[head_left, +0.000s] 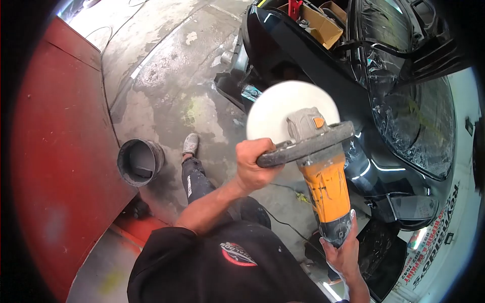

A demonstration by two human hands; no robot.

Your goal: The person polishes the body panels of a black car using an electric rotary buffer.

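A yellow and grey power polisher (327,192) is held up in front of me, with its round white pad (275,108) at the far end. My left hand (256,164) is closed around the left end of its dark loop handle. Around the rear end of the polisher's body, my right hand (344,252) is closed. Beyond the pad stands a glossy black car (308,55); from this angle I cannot tell whether the pad touches its panel.
A dark bucket (160,156) stands on the wet-patched concrete floor (202,108) beside a red panel (60,136). A cord (283,222) runs behind the polisher. An open cardboard box (323,28) sits at the car's front. Clear plastic film (409,106) covers the car's glass.
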